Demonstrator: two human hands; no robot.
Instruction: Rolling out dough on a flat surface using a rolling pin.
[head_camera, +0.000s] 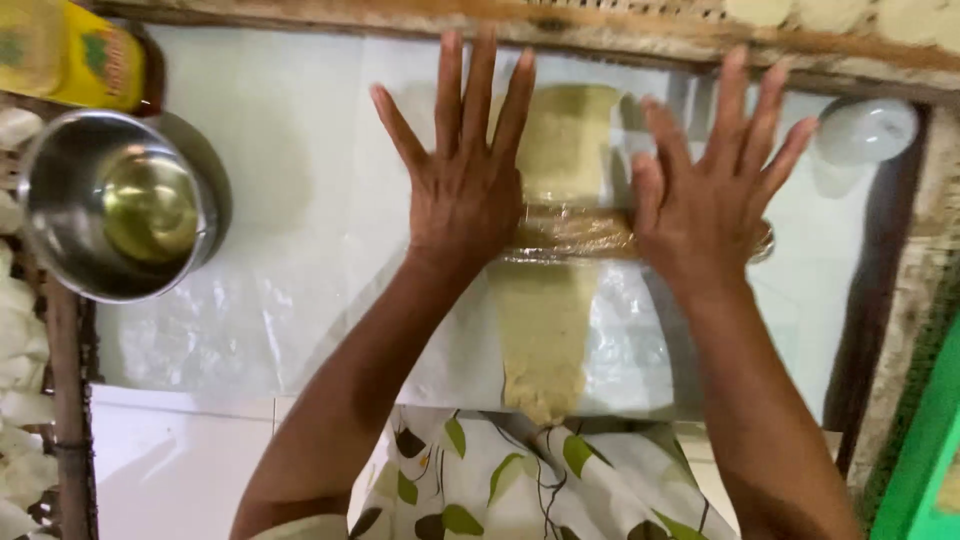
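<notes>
On the plastic-covered board (300, 200): a long strip of dough (548, 300) lies lengthwise.
Left hand (465, 190): flat, fingers spread, palm pressing a wrapped rolling pin (575, 235).
Right hand (705, 200): likewise splayed on it.
Hidden: both pin ends, under the palms.
Beside: steel bowl (70, 215) holding oil.

At nine o'clock a steel bowl (110, 205) holds yellowish liquid, perhaps oil. A yellow packet (65, 50) lies at ten o'clock. A white rounded lid (865, 130) sits at two o'clock. Leaf-printed cloth (500, 480) hangs at six.
</notes>
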